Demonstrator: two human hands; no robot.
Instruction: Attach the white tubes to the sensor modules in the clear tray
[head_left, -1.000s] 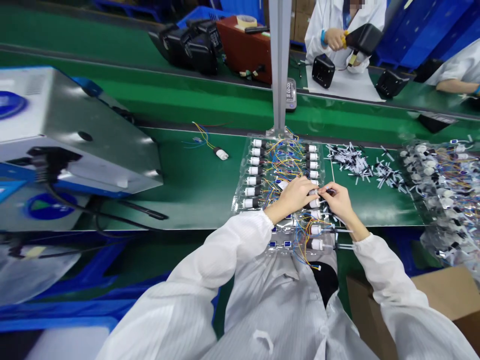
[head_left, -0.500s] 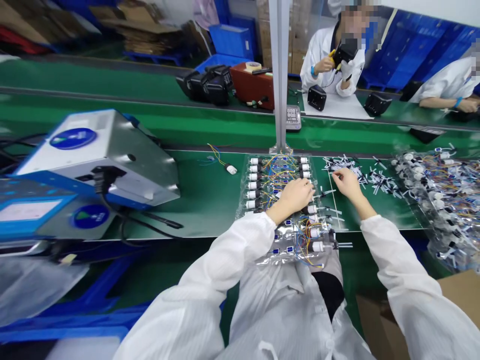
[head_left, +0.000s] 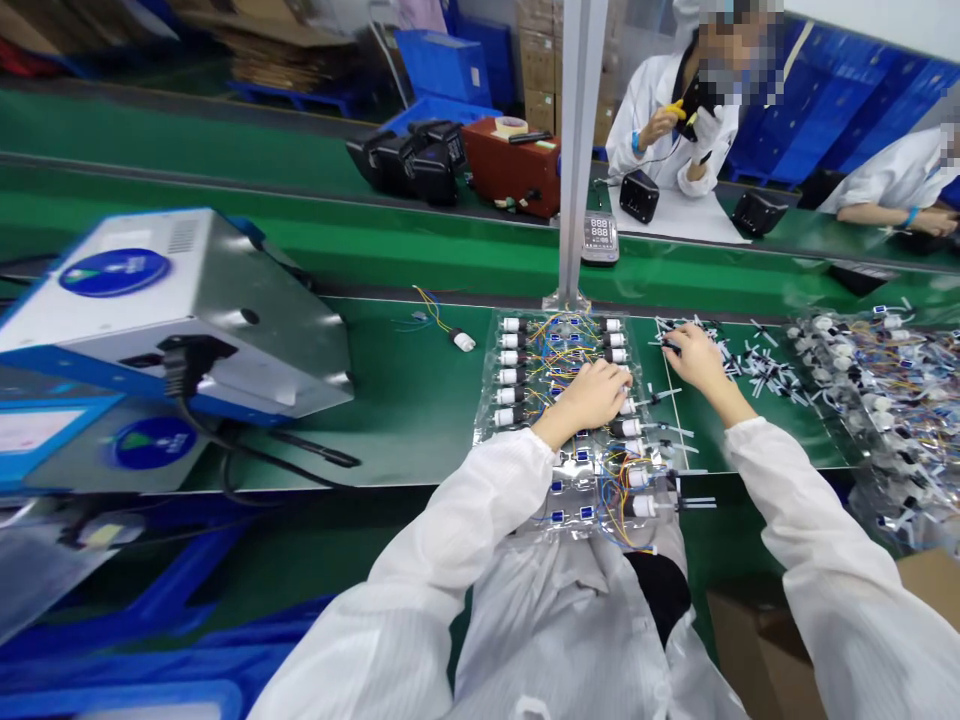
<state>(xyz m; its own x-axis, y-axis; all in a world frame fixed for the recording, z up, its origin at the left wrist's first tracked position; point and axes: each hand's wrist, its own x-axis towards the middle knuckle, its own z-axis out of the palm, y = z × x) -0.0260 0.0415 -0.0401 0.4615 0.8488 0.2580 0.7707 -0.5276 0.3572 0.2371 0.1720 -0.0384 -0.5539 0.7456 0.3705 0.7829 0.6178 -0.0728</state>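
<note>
Two rows of pumps (head_left: 510, 393) sit in our clear tray (head_left: 484, 430), wires tangled between. Our left hand (head_left: 592, 395) lies palm-down on the right row, fingers curled; whether it clasps a pump, we cannot tell. Beyond, our right hand (head_left: 694, 355) dips fingertips into the tubes (head_left: 761, 368), its hold hidden. These look light and bendy; we judge an end-pinch best.

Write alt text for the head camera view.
A person in white sleeves rests the left hand on small white-and-black cylinders with coloured wires in a clear plastic tray, while the right hand touches a scattered pile of small black-and-white pieces on the green bench.
</note>
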